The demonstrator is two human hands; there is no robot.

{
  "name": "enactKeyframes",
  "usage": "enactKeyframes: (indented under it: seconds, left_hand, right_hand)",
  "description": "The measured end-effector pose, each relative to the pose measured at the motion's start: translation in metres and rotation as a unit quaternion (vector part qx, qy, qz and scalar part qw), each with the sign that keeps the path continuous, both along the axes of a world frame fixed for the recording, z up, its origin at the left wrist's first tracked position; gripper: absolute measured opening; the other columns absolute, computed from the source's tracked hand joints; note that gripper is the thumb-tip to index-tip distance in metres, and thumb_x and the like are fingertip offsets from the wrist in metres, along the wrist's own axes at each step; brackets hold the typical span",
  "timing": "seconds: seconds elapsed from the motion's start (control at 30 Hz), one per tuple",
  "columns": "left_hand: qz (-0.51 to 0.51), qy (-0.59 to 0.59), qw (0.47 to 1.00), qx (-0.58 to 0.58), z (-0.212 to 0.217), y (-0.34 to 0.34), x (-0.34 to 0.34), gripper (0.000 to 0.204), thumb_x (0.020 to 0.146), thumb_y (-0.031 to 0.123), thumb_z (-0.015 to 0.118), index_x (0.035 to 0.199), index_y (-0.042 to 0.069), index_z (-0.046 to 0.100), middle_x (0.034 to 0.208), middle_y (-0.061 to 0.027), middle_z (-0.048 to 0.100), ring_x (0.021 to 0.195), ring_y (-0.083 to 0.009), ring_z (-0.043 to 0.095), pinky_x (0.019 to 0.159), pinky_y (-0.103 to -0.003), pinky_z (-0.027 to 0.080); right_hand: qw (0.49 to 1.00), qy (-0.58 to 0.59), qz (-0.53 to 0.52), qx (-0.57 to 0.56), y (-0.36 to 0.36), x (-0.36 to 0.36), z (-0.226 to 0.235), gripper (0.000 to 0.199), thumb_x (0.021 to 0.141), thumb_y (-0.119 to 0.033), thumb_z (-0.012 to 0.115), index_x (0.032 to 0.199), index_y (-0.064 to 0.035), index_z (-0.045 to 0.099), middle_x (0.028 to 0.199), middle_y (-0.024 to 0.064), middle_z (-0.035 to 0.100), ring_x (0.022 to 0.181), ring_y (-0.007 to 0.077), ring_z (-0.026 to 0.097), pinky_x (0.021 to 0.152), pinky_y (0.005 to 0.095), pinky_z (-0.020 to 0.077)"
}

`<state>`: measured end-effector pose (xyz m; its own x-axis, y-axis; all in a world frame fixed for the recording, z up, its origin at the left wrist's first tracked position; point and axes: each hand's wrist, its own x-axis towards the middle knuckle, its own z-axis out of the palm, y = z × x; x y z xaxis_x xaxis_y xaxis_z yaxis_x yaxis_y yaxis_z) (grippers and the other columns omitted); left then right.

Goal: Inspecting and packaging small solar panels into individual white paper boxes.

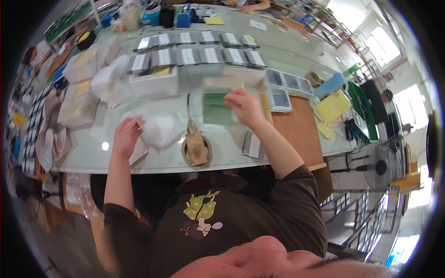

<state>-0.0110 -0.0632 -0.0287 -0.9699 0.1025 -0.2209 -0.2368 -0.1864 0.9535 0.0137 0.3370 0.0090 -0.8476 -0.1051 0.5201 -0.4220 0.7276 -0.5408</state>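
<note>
My left hand (128,135) is closed, its thumb and fingers drawn together at the edge of a crumpled pile of thin white sheets (161,131); a whitish blur hides what lies at its fingertips. Over a translucent green plate (217,116) my right hand (244,107) is pinched, and whatever it grips is too small to make out. Between the hands a worn brown block (196,149) rests on a tape roll (209,153), with a slim pointed tool (191,125) sticking out. A striped grey-and-white panel (253,145) lies below my right forearm.
Two rows of striped panels (187,56) stand behind, above white foam boxes (154,84). More foam boxes (77,109) are stacked left. On the right are framed panels (280,98), a brown board (296,123), yellow paper (333,106) and a fan (380,167). Another person's hand (248,8) shows across the table.
</note>
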Motion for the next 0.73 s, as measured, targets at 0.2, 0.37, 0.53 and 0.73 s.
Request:
enactKeyframes:
  seconds: [0.2,0.37,0.53,0.73]
  left_hand:
    - [0.029,-0.024,0.96,0.279,-0.011,0.006,0.018,0.026,0.094,0.015,0.046,0.112,-0.002,0.055,0.118,-0.0125,0.06,0.105,-0.0243,0.059,0.091,-0.038,0.047]
    - [-0.022,-0.116,0.939,0.323,-0.01,0.037,0.053,0.027,0.094,0.015,0.044,0.112,-0.004,0.052,0.118,-0.0174,0.058,0.106,-0.0275,0.059,0.092,-0.04,0.049]
    - [-0.085,-0.154,0.921,0.348,-0.026,0.059,0.085,0.031,0.095,0.021,0.048,0.114,-0.003,0.053,0.116,-0.0151,0.06,0.103,-0.0259,0.06,0.093,-0.039,0.048]
    - [-0.176,-0.139,0.935,0.274,-0.008,0.095,0.1,0.035,0.094,0.018,0.051,0.123,-0.002,0.049,0.117,-0.0124,0.06,0.105,-0.0255,0.06,0.094,-0.04,0.048]
  right_hand:
    - [0.909,-0.226,-0.002,-0.351,-0.004,0.017,0.016,0.022,0.089,-0.006,0.059,0.111,-0.0006,0.058,0.083,0.006,0.058,0.06,0.015,0.059,0.052,0.0261,0.0484]
    - [0.789,-0.424,0.028,-0.444,-0.06,0.091,-0.029,0.035,0.09,-0.007,0.056,0.123,0.0016,0.046,0.077,0.0055,0.052,0.055,0.0148,0.058,0.045,0.0271,0.0482]
    - [0.975,-0.217,-0.04,0.012,-0.079,0.113,-0.04,0.043,0.09,-0.01,0.059,0.128,0.0003,0.043,0.082,0.0073,0.057,0.059,0.0126,0.057,0.052,0.0238,0.0482]
    - [0.76,-0.442,0.07,-0.471,-0.092,0.109,-0.026,0.06,0.086,-0.027,0.068,0.136,-0.0073,0.041,0.094,0.007,0.063,0.071,0.0207,0.059,0.061,0.0321,0.0511]
